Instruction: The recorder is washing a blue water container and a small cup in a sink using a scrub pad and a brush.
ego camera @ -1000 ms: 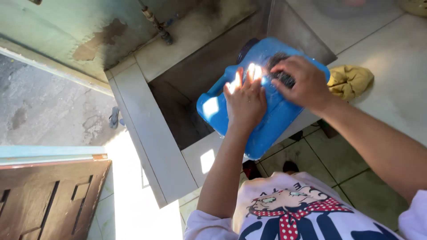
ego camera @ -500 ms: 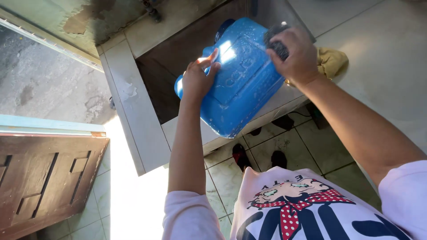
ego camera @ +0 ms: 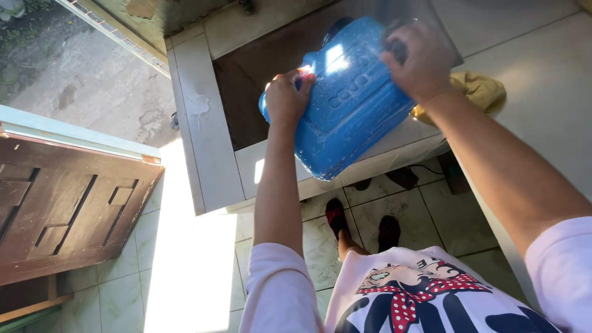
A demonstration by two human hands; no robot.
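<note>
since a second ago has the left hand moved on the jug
Yes. The left hand slid from the middle of the blue jug to its edge nearest the sink rim.

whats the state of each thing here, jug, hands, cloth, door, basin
blue water jug: tilted on the basin's edge, held by both hands
left hand: gripping the jug's side
right hand: closed over the jug's upper end
yellow cloth: crumpled on the counter
wooden door: swung open
tiled basin: water level cannot be told
</note>
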